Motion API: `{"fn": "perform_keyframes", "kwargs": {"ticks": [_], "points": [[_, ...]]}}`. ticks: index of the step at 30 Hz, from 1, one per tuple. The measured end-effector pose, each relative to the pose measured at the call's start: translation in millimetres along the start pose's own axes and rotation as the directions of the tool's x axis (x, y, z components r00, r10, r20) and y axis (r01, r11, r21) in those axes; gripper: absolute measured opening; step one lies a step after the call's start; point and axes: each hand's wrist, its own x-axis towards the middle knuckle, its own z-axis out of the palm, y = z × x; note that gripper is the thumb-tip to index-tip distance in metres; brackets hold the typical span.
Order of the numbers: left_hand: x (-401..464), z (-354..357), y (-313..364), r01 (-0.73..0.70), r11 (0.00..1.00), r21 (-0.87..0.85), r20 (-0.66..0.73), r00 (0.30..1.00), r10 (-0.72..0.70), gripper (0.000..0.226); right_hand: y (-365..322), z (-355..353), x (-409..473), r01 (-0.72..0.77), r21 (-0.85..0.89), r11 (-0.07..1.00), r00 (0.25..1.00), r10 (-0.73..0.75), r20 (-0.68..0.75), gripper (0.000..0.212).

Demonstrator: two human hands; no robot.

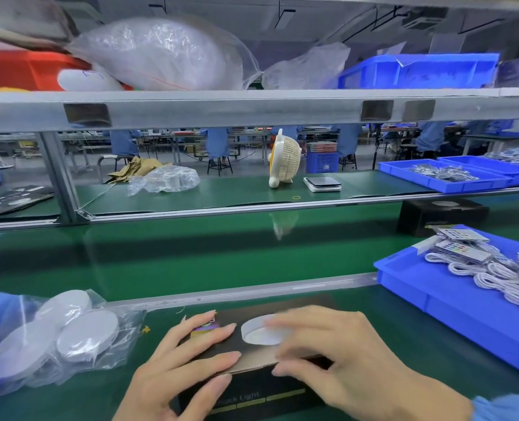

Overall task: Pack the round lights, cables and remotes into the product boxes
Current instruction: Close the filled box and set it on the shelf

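A clear bag [60, 338] of round lights lies at the left on the green mat [252, 259]. The left hand [173, 369] rests flat, fingers straight, on the black box [252, 387] at near centre. The right hand [343, 357], fingers spread and blurred, presses on the box lid with its printed light [258, 332]. At the right a blue tray [452, 302] holds cables [492, 275] and remotes [462, 247].
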Motion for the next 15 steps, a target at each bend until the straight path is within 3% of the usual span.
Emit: {"fn": "perform_keyframes", "kwargs": {"ticks": [3,5,7,8,9,11,15], "points": [[7.1,3.3,-8.9,0.019,0.999,-0.045,-0.003,1.000,-0.019,0.023,5.1,-0.8,12.7,0.014,-0.238,0.971,0.987,0.025,0.161,0.025],[18.6,13.3,-20.8,0.080,0.994,0.070,-0.055,0.996,-0.076,0.021,25.2,3.4,38.6,0.011,-0.388,0.922,0.972,0.080,0.219,0.032],[24.6,27.6,-29.0,0.288,0.932,0.221,-0.115,0.956,-0.269,0.049,58.2,14.3,60.3,-0.118,-0.589,0.799,0.943,0.275,0.185,0.038],[23.7,30.7,-31.7,0.344,0.905,0.249,-0.079,0.939,-0.335,0.058,72.0,24.4,64.3,-0.184,-0.655,0.733,0.905,0.387,0.179,0.045],[19.2,33.3,-33.5,0.328,0.905,0.270,-0.032,0.943,-0.332,0.060,79.9,33.0,59.6,-0.207,-0.665,0.718,0.882,0.431,0.192,0.047],[3.5,30.9,-36.5,0.202,0.941,0.272,0.059,0.972,-0.226,0.051,76.3,51.1,33.7,-0.267,-0.539,0.799,0.856,0.454,0.247,0.039],[-9.8,30.3,-21.5,0.170,0.984,0.051,0.099,0.980,-0.174,0.029,40.2,50.0,-28.4,-0.261,-0.159,0.952,0.956,0.277,0.093,0.027]]}}
